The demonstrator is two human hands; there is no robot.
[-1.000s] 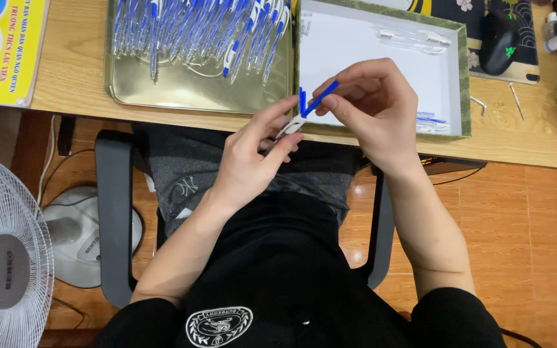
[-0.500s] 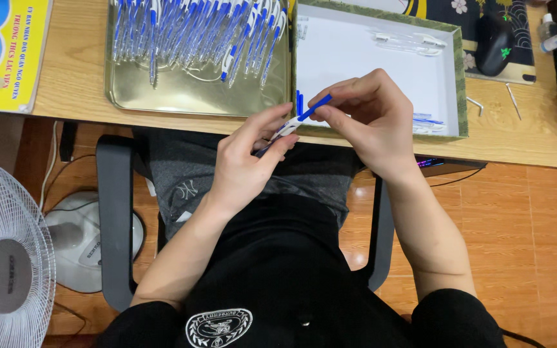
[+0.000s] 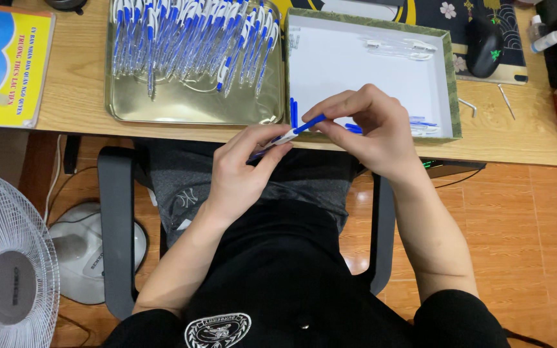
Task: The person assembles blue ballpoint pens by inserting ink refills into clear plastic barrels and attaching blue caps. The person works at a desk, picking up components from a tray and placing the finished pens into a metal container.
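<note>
My left hand (image 3: 243, 169) pinches a white and blue pen (image 3: 290, 134) by its barrel, just below the desk's front edge. The fingertips of my right hand (image 3: 369, 132) grip the pen's blue upper end. Both hands meet over my lap, in front of a white-lined box (image 3: 362, 74). A couple of blue pen parts (image 3: 293, 111) stand against the box's left wall, and more blue and clear parts (image 3: 423, 124) lie at its near right corner. A gold metal tray (image 3: 182, 103) to the left holds several assembled blue and white pens (image 3: 188, 32).
A yellow and blue booklet (image 3: 8, 61) lies at the desk's left end. A black computer mouse (image 3: 483, 46) sits on a patterned mat at the back right, with small metal keys (image 3: 504, 100) nearby. A white floor fan (image 3: 8, 270) stands at the lower left.
The blue part that stood up in a V between my fingers now lies in line with the pen barrel. My hands have stayed in place over my lap.
</note>
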